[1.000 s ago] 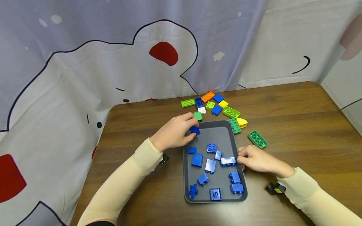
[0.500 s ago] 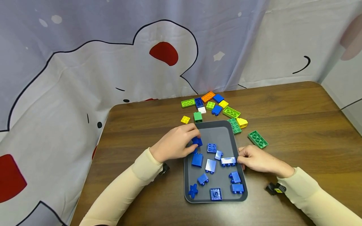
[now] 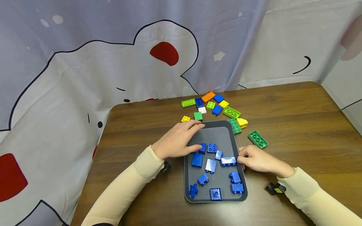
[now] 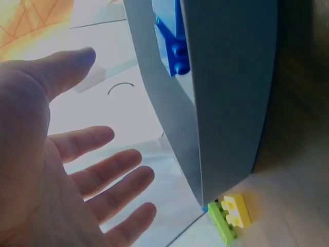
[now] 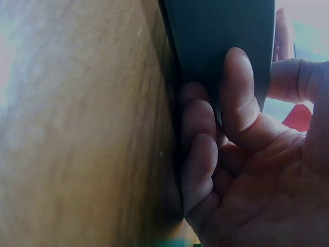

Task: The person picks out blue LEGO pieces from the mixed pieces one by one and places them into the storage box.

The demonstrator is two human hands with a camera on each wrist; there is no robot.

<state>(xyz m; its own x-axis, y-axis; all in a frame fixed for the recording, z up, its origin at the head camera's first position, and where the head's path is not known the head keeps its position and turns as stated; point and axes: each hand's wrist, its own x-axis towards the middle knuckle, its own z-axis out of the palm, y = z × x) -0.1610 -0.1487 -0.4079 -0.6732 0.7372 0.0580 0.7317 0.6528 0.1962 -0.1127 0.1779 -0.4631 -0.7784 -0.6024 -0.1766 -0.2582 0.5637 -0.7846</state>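
Note:
A dark grey tray (image 3: pixel 216 133) lies on the table with several blue toy bricks in it, among them a star-shaped blue piece (image 3: pixel 193 191). My left hand (image 3: pixel 178 139) hovers over the tray's upper left part, fingers spread and holding nothing. Just by its thumb tip sits a blue brick (image 3: pixel 202 148); whether they touch I cannot tell. In the left wrist view the left palm (image 4: pixel 36 170) faces the tray's side wall (image 4: pixel 231 92). At the tray's right edge my right hand (image 3: pixel 257 159) pinches the rim, thumb over the top and index finger against the outer wall (image 5: pixel 205 31).
Beyond the tray lies a loose group of bricks: an orange brick (image 3: pixel 208 96), a white brick (image 3: pixel 202 110), a lime brick (image 3: pixel 232 112), and several others. A green brick (image 3: pixel 258 139) lies right of the tray. A patterned curtain (image 3: pixel 113 72) hangs behind the table (image 3: pixel 297 125).
My left hand carried a blue brick toward me over the tray, set it down beside the other blue bricks, let go and spread its fingers. The right hand stayed on the rim.

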